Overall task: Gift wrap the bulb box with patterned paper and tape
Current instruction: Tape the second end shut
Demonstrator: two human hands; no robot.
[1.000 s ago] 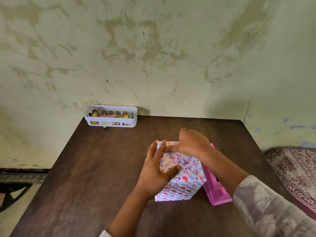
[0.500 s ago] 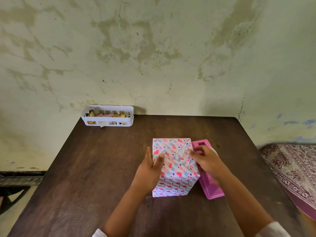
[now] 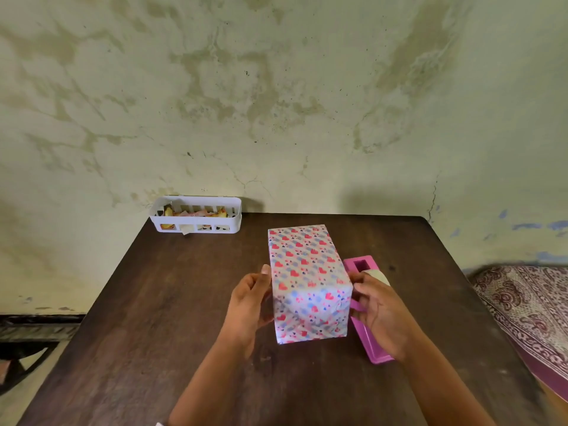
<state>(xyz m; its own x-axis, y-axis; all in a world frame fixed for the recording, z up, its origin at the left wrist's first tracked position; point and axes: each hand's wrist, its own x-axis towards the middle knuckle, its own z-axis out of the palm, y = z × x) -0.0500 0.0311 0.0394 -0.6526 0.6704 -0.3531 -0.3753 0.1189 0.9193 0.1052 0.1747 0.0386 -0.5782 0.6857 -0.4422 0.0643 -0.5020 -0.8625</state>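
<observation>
The bulb box (image 3: 307, 272), fully covered in white paper with red and blue hearts, lies on its long side in the middle of the dark wooden table (image 3: 153, 318). Its folded end faces me. My left hand (image 3: 249, 305) grips the box's left side near that end, thumb at the top edge. On the other side, my right hand (image 3: 379, 312) touches the box's right edge with loosely curled fingertips. A pink tape dispenser (image 3: 370, 342) with a pale tape roll (image 3: 379, 275) lies just right of the box, partly under my right hand.
A white slotted basket (image 3: 196, 215) with paper scraps stands at the table's back left corner against the stained wall. A patterned cloth (image 3: 528, 305) covers a surface past the table's right edge. Bare tabletop shows left of the box and in front of it.
The box stood upright with both hands pressing its top folds. It has been tipped away onto its long side, and my hands have moved to its left and right sides.
</observation>
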